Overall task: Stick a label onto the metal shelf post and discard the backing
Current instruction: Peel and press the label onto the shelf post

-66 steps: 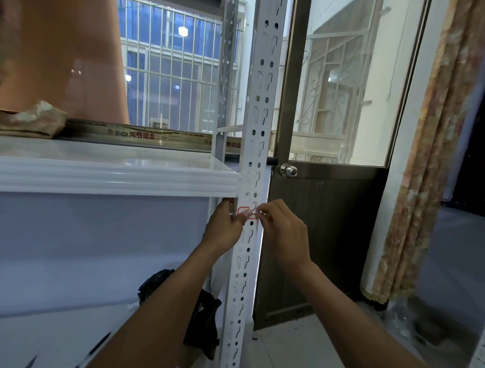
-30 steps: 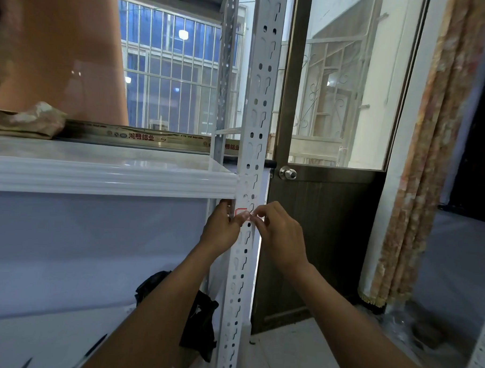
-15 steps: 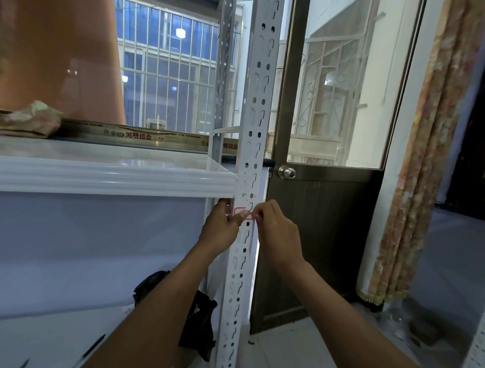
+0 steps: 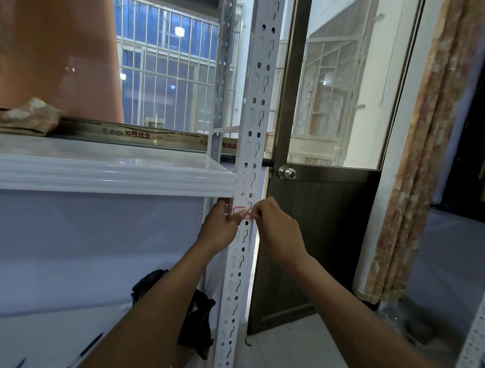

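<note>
- A white perforated metal shelf post is seen running from top to bottom at the centre of the frame.
- A small red-edged label is held against the post just under the white shelf board, which is fixed at mid left.
- The post is gripped by the left hand, with the thumb pressed on the label.
- The label's right edge is pinched by the fingertips of the right hand; the two hands are nearly touching.
- Whether any backing is held cannot be told.
- A dark door with a glass upper pane and a round knob is seen right of the post.
- A patterned curtain is hung at far right.
- A barred window is seen at upper left.
- A black bag is seen at lower centre, beside the pale tiled floor.
</note>
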